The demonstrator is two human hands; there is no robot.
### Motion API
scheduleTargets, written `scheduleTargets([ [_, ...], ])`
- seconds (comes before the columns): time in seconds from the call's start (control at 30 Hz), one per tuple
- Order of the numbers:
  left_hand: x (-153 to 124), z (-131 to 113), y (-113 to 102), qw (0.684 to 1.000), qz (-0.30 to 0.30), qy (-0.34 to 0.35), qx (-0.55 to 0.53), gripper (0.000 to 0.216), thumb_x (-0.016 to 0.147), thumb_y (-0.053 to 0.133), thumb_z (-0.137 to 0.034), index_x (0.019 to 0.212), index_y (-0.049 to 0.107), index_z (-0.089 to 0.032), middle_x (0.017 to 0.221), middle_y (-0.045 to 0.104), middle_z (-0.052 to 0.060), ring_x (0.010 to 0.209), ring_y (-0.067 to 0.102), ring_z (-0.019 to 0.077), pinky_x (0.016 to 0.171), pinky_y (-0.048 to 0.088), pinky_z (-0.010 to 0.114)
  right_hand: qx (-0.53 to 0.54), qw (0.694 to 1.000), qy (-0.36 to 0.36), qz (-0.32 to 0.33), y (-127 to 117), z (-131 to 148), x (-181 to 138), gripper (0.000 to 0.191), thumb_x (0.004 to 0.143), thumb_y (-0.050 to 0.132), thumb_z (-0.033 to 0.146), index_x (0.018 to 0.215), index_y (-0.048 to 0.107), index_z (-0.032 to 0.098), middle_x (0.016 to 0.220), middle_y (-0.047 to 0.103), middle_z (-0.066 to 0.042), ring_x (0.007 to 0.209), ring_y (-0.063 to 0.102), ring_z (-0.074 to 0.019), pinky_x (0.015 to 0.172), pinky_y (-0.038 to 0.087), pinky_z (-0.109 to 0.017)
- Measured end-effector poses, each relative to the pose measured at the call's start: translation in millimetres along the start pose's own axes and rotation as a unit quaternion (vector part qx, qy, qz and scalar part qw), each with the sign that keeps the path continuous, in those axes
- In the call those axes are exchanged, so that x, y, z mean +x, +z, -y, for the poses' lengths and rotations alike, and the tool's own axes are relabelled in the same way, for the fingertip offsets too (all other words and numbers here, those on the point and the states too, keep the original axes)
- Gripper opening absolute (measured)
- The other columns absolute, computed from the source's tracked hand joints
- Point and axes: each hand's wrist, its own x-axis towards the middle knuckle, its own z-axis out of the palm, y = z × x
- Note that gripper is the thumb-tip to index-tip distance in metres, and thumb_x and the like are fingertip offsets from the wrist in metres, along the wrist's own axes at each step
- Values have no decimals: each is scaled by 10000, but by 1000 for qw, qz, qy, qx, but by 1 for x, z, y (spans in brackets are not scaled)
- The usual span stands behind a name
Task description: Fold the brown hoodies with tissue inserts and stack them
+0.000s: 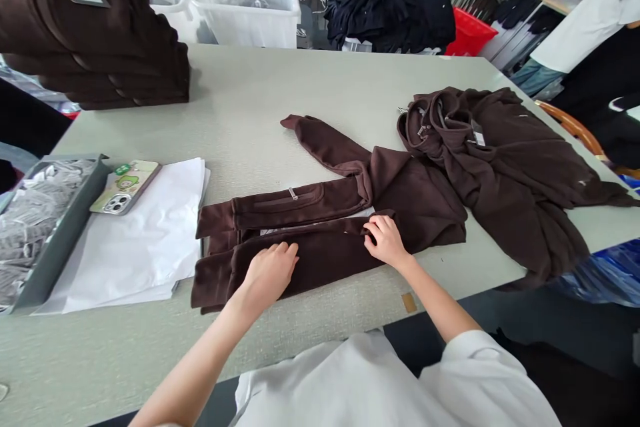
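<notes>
A dark brown zip jacket (320, 263) lies partly folded on the table in front of me. One sleeve (327, 143) stretches away toward the far side, and a zipped pocket (280, 198) with a metal pull faces up. My left hand (271, 271) is closed on the front panel's edge, its fingertips curled into the cloth. Farther right, my right hand (384, 239) pinches the same panel near the chest. A strip of pale lining shows between the front panels.
More brown jackets (520, 147) are heaped at the right, and a folded stack (125, 47) stands back left. White sheets (145, 240), a phone (125, 187) and a grey tray (60, 253) of white tags lie left. Bins (247, 3) stand behind; another person's sleeve (585, 27) shows right.
</notes>
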Motion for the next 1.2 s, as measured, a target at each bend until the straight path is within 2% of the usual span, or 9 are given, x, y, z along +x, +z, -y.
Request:
scheduleTargets([
  [0.17,44,-13,-4,988,-147,45,14,324,907,358,-191,1192,507,-155,1142,544,129,1039,506,256,833,430,378,-24,999,22,11,-6,5,11,264,897,390,207,794,628,161,753,556,-70,765,462,-192,695,363,-319],
  [0.3,56,-17,18,993,-100,51,40,362,856,415,-135,1208,501,-131,1096,546,144,1001,507,269,805,432,390,-63,998,23,13,-3,6,20,242,818,457,151,1002,614,151,918,569,-105,868,465,-231,751,369,-353],
  [0.47,29,-7,24,996,-86,33,21,342,821,356,-35,1053,575,-158,976,547,120,941,516,242,781,450,374,-59,997,24,33,-1,-2,16,412,700,485,74,1088,593,157,1142,527,-128,1040,435,-266,917,331,-430],
  [0.6,7,-4,19,994,-43,64,-73,215,882,410,-166,1026,570,-163,958,562,98,897,544,220,761,472,346,-33,998,4,57,0,-4,16,424,674,472,32,1044,625,175,1121,561,-107,1057,452,-255,945,324,-433],
  [0.67,7,0,16,995,-31,18,-95,249,922,354,-217,1055,555,-152,949,573,95,829,568,201,707,473,323,-4,998,-10,55,0,-4,19,399,675,469,25,999,642,180,1107,583,-91,1066,463,-244,961,322,-422],
  [0.8,22,18,9,994,-42,-101,8,239,910,376,-213,989,583,-122,971,581,128,896,564,264,696,447,356,34,998,36,42,0,-8,29,225,803,437,112,831,652,170,943,633,-71,895,526,-195,858,381,-347],
  [0.9,27,30,9,994,-32,-93,49,206,873,486,-290,928,601,-128,965,607,128,977,540,303,773,424,393,-37,995,93,23,-1,-12,32,263,866,396,183,766,638,160,795,606,-79,783,509,-198,794,370,-346],
  [1.07,20,37,9,994,-8,-106,31,203,899,450,-295,939,565,-133,882,648,112,858,603,262,723,403,356,-129,988,75,27,-6,-15,27,180,787,438,173,774,615,147,751,539,-92,760,473,-217,729,337,-336],
  [1.2,19,38,5,995,-40,-86,33,200,936,385,-285,956,535,-154,811,657,74,778,623,223,731,376,342,-132,988,86,7,-5,-23,30,223,825,377,167,762,589,138,740,523,-81,620,436,-163,586,289,-290],
])
